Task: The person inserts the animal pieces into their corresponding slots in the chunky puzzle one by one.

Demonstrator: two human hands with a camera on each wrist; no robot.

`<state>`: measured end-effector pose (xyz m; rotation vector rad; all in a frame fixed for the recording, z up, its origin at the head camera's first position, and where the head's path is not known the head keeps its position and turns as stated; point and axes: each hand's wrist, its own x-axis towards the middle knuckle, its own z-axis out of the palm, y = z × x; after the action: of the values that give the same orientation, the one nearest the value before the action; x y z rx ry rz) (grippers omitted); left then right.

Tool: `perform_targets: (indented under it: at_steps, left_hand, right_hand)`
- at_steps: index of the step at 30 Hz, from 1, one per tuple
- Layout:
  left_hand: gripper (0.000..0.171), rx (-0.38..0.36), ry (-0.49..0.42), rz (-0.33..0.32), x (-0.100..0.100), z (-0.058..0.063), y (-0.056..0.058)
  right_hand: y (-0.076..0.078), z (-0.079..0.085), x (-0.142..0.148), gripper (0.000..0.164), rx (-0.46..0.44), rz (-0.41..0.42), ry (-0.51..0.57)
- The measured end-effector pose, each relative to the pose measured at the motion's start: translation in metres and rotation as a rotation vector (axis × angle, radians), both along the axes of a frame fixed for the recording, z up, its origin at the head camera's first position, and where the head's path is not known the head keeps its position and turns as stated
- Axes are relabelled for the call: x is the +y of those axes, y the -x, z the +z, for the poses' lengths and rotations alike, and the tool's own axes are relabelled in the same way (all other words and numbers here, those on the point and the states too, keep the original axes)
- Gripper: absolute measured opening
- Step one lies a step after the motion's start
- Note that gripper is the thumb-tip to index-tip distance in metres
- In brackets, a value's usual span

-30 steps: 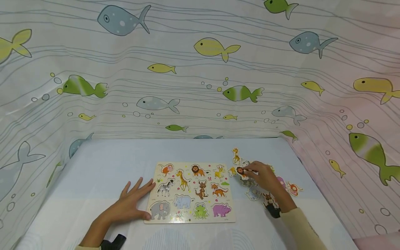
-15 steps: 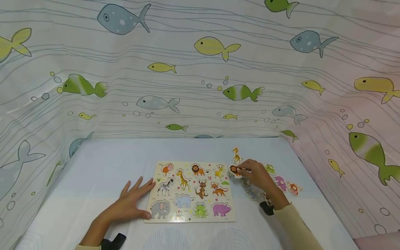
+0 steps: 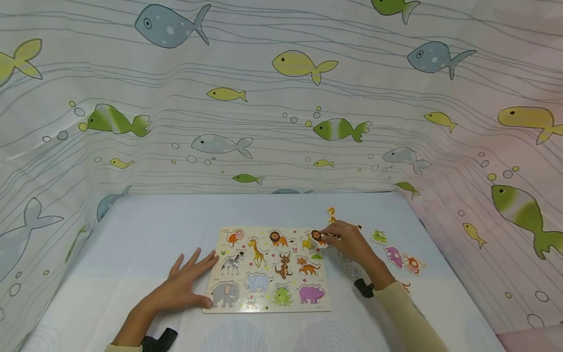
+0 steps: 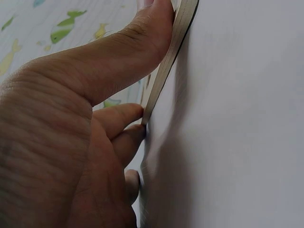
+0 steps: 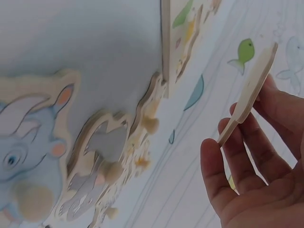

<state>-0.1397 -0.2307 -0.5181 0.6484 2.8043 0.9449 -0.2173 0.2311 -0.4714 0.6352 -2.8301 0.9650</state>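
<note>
A wooden animal puzzle board (image 3: 266, 300) lies flat on the table. My left hand (image 3: 182, 288) rests at its left edge, fingers spread, with the thumb touching the lower left corner. In the left wrist view, the thumb and fingertips of the left hand (image 4: 85, 109) meet the board's edge (image 4: 166, 61). Above the board's upper right corner, my right hand (image 3: 352, 242) pinches a lion puzzle piece (image 3: 316, 237). The right wrist view shows the bare wooden back of the lion piece (image 5: 249, 97), tilted between the thumb and fingers of the right hand (image 5: 261, 175).
Loose knobbed pieces lie right of the board, partly hidden by the right arm: a giraffe (image 3: 332, 214), a frog (image 3: 379, 236), a hippo (image 3: 394, 257) and a red-orange animal (image 3: 413, 265). A blue animal piece (image 5: 28, 156) is close to the right wrist camera. A fish-patterned curtain (image 3: 281, 112) surrounds the table.
My right hand has moved left with the lion piece, from the pile of loose pieces to the board's upper right corner. The left hand has stayed put.
</note>
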Motion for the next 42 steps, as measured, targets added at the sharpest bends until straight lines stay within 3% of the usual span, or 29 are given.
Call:
perform_targets:
  at_steps: [9, 27, 42]
  left_hand:
    - [0.112, -0.006, 0.003, -0.001, 0.000, 0.002, -0.001]
    - [0.113, -0.035, 0.004, 0.013, 0.000, 0.000, 0.001]
    - [0.112, -0.016, 0.002, 0.010, 0.001, 0.003, -0.001]
  right_hand:
    - [0.003, 0.001, -0.021, 0.019, -0.031, -0.002, -0.008]
    - [0.013, -0.007, -0.054, 0.016, 0.047, 0.127, 0.022]
    - [0.019, -0.004, -0.084, 0.018, -0.012, 0.059, -0.044]
